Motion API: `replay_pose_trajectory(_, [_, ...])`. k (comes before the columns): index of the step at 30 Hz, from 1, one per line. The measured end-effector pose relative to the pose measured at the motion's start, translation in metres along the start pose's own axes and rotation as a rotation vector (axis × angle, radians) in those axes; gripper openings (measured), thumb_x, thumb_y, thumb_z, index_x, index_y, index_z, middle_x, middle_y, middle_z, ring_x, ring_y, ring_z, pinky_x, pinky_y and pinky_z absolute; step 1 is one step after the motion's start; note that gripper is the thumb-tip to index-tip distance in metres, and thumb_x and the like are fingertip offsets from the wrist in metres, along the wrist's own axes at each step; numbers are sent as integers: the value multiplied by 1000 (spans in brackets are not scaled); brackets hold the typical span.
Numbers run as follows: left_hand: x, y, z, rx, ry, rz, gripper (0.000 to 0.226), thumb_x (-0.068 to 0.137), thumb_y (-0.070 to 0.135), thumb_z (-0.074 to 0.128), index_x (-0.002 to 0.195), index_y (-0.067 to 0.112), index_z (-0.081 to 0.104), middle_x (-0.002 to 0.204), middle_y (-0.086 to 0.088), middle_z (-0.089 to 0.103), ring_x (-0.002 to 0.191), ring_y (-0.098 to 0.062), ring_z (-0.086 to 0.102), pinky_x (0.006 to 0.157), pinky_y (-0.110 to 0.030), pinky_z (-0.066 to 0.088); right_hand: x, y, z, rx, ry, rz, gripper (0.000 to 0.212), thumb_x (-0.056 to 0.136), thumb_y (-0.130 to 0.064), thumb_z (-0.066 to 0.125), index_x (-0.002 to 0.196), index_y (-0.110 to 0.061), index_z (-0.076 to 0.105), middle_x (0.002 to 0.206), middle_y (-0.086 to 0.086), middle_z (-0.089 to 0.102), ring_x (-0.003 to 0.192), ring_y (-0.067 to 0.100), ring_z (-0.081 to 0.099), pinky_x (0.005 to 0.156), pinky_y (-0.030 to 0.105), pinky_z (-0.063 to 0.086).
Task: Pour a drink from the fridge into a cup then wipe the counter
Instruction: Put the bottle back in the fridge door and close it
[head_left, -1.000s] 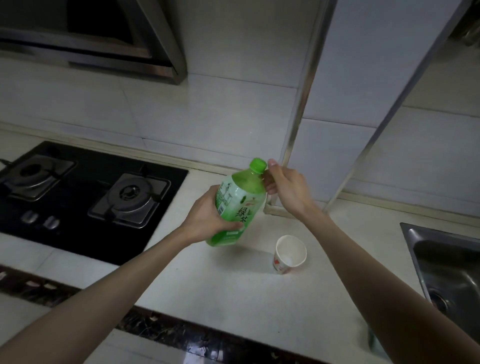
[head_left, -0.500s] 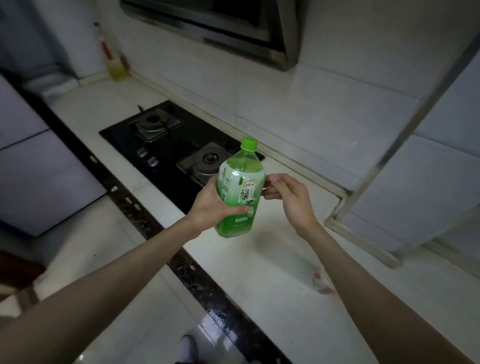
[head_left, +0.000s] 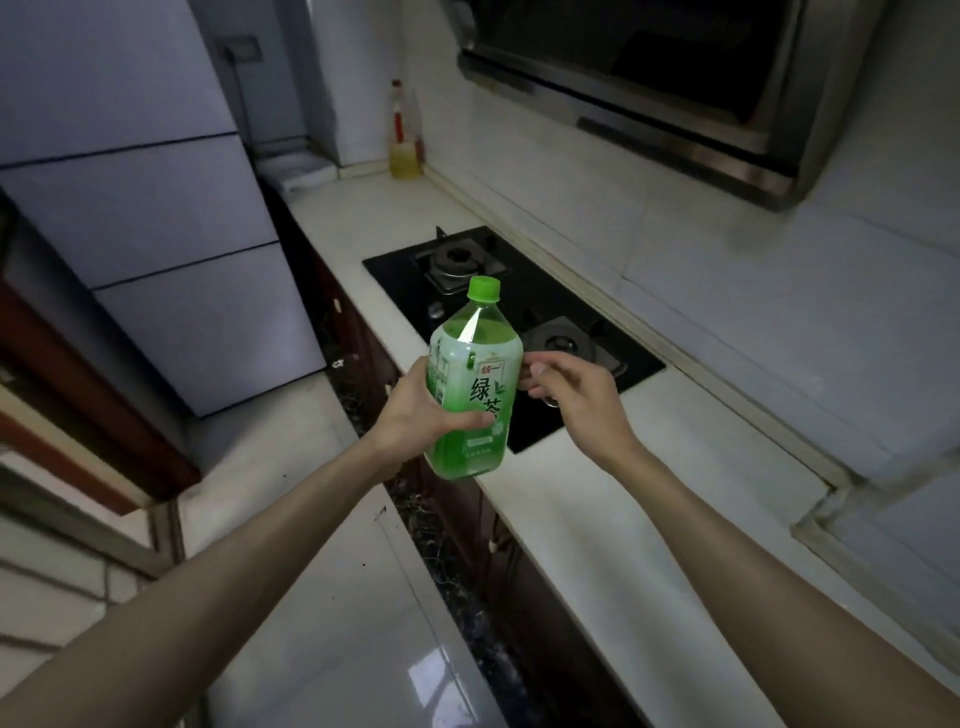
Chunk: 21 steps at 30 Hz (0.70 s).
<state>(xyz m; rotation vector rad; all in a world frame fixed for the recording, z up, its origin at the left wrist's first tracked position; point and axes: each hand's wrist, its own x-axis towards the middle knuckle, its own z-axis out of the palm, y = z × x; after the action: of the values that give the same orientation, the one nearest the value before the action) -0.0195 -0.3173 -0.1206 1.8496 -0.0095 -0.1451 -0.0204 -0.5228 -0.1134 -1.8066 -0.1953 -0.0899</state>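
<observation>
Turned toward the fridge (head_left: 156, 218), with the bottle (head_left: 475, 395) closed.

The view has swung left in the last second: the fridge now fills the left side, the tabletop (head_left: 597, 493) runs off to the right with the hob (head_left: 524, 312) set in it, and the cup no longer shows. The bottle hangs over the tabletop's front edge, before the hob, its long axis near upright, top leaning slightly right. The left hand (head_left: 415, 410) wraps its lower half, thumb across the label. The right hand (head_left: 576, 395), a second ago at the cap (head_left: 483, 288), is now just beside the bottle's shoulder, fingers loosely curled and holding nothing; I cannot tell whether they touch it. With the cap on and pointing up, pouring looks done and the bottle seems bound for the fridge; wiping remains.
</observation>
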Motion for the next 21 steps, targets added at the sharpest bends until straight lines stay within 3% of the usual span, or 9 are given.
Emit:
replay_pose_trajectory(5, [-1, -21, -75, -67, 57, -15, 83, 56, 19, 95, 126, 16, 50, 112, 4, 71, 101, -11, 69, 87, -31, 58, 27, -21, 73, 7, -67, -19, 25, 99, -18, 51, 115, -7, 68, 103, 8, 73, 96, 21, 69, 88, 39, 55])
replay_pose_trajectory(11, [-2, -44, -177, -85, 150, -18, 84, 53, 25, 96, 124, 16, 53, 111, 2, 71, 99, -12, 70, 87, -37, 59, 61, -52, 167, 14, -179, -93, 23, 98, -16, 53, 114, -10, 68, 102, 3, 73, 93, 12, 69, 78, 21, 52])
replay_pose_trajectory(16, [-7, -59, -242, -96, 229, -26, 78, 57, 19, 95, 123, 14, 54, 108, 2, 73, 95, -9, 72, 84, -34, 60, 86, -66, 230, -13, -274, -141, 26, 97, -16, 56, 119, -9, 67, 110, 4, 71, 103, 14, 66, 88, 29, 51])
replay_pose_trajectory(21, [0, -71, -290, -99, 309, -50, 80, 57, 16, 95, 126, 11, 54, 111, -1, 72, 99, -15, 71, 87, -37, 59, 114, -75, 277, -107, -369, -242, 29, 95, -16, 58, 123, -12, 65, 113, -2, 68, 100, 0, 63, 84, 12, 46])
